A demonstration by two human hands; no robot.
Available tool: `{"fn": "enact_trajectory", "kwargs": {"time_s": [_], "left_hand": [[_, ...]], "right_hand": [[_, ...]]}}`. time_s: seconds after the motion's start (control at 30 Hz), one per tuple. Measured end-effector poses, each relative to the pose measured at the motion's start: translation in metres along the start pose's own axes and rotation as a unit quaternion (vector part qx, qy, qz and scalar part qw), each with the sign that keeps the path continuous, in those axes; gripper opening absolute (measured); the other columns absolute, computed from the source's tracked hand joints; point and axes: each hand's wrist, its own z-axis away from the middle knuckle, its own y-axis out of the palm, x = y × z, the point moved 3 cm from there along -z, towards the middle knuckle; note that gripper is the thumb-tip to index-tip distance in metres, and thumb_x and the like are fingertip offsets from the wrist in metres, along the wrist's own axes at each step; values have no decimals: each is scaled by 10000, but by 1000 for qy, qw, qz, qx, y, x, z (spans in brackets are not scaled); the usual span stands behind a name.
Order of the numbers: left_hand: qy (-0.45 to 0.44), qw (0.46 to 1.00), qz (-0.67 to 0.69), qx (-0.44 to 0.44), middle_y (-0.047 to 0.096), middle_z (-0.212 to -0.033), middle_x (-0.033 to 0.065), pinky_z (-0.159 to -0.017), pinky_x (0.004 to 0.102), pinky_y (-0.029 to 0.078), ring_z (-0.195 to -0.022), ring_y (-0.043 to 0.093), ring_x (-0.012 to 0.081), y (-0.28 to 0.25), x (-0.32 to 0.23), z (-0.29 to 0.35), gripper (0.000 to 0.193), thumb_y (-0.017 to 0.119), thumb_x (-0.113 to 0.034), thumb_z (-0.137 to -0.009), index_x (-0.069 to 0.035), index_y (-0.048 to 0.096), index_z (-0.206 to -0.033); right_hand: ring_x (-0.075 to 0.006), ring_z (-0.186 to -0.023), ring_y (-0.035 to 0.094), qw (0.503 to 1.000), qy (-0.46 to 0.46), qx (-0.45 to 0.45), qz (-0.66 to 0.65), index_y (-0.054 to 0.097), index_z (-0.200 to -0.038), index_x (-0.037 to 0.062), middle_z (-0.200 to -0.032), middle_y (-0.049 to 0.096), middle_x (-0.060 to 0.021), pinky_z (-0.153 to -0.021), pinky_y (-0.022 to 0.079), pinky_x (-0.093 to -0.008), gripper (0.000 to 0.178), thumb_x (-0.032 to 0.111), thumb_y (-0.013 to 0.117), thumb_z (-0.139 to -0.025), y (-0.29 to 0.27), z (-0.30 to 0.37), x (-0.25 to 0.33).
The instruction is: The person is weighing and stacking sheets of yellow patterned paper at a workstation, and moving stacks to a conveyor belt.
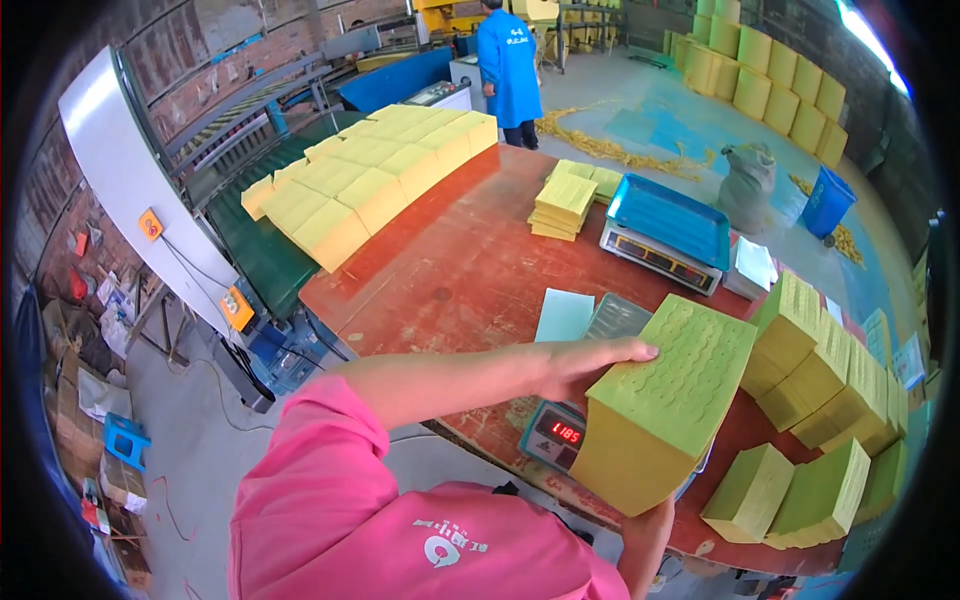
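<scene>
Both my hands grip a thick stack of yellow paper (pixel 655 425), its top sheet marked with rows of round punched patterns. My left hand (pixel 597 362) lies along its far left top edge, thumb on the top sheet and the other fingers mostly hidden. Low at the near corner, my right hand (pixel 650 525) is pressed against the stack, its fingertips out of sight. A small digital scale (pixel 548 432) with a lit red display shows beside and partly behind the stack; whether the paper rests on it, I cannot tell.
More yellow paper stacks (pixel 830 370) stand at the right of the red table (pixel 420 300). A larger scale with a blue tray (pixel 670 222) sits at the far side. Many paper blocks (pixel 370 180) cover the left end. Beyond stands a person in a blue coat (pixel 508 65).
</scene>
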Motion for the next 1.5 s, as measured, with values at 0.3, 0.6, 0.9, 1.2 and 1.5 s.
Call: {"fn": "enact_trajectory", "kwargs": {"time_s": [0.3, 0.6, 0.9, 1.2, 1.5], "left_hand": [[193, 978, 3, -83, 581, -1315, 137, -989, 388, 489, -1154, 597, 243, 4, -2, -2, 609, 631, -384, -912, -43, 465, -1389], [420, 857, -298, -33, 577, -1245, 62, -992, 335, 441, -1154, 549, 158, 265, -78, -225, 467, 616, -256, -924, -38, 502, -1322], [55, 975, -121, 176, 542, -1323, 73, -1009, 540, 417, -1212, 530, 302, 462, -34, -455, 626, 628, -469, -870, -128, 464, -1368], [-153, 944, -227, 184, 513, -1379, 111, -988, 660, 394, -1258, 494, 350, 449, 36, -581, 548, 507, -445, -932, -143, 452, -1386], [-280, 902, -275, 180, 508, -1303, 277, -893, 506, 534, -1020, 636, 403, 440, 79, -654, 652, 463, -535, -960, -78, 381, -1417]], "right_hand": [[-166, -1199, 522, 990, -46, 24, -129, 408, -1416, -6, -1329, 548, -88, -1016, 398, -310, 532, 195, 545, -942, -37, 21, 110], [-146, -1087, 583, 939, -298, -147, -91, 526, -1295, -3, -1210, 612, -71, -926, 457, -311, 464, 335, 539, -978, -222, 69, 289], [-142, -1003, 637, 914, -289, -252, -135, 609, -1211, 62, -1125, 675, -64, -854, 500, -306, 397, 374, 551, -973, -496, 27, 368], [-150, -1027, 638, 935, -155, -259, -186, 603, -1254, 62, -1164, 675, -58, -882, 506, -312, 445, 400, 535, -973, -613, -41, 275], [-192, -1076, 609, 825, -118, -544, 95, 642, -1177, 6, -1222, 644, -108, -914, 470, -310, 344, 245, 583, -937, -673, -35, 268]]}}
